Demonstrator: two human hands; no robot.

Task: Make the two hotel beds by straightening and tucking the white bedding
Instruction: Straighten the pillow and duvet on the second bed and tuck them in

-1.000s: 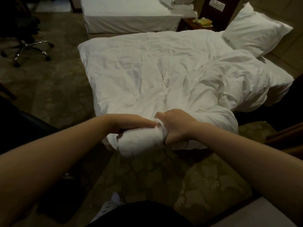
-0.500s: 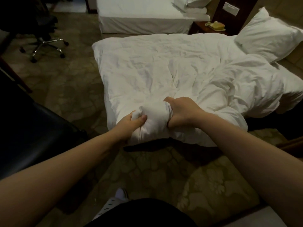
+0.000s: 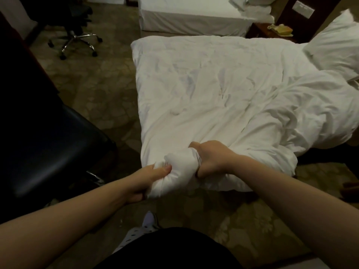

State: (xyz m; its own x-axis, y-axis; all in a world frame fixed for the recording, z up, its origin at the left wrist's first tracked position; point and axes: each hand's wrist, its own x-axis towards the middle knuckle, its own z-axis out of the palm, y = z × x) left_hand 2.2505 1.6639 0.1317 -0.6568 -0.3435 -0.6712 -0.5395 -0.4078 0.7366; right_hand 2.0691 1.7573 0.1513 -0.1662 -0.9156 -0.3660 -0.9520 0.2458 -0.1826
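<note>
Left hand (image 3: 144,182) and right hand (image 3: 210,159) each hold the bunched duvet (image 3: 213,90) corner at the bed's near edge; soft, bulky, best gripped at corners

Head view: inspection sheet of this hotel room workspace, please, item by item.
Surface: white duvet spread rumpled, heaped toward the right.
Job's things: duvet corner bunched at the foot; pillow at the head; second bed looks flatter, with stacked pillows.
Clutter: yellowish item on the nightstand.
Grips: left hand and right hand both clutch the bunched corner.
Cables: nothing seen.
Surroundings: patterned carpet, office chair, dark padded seat at left.
</note>
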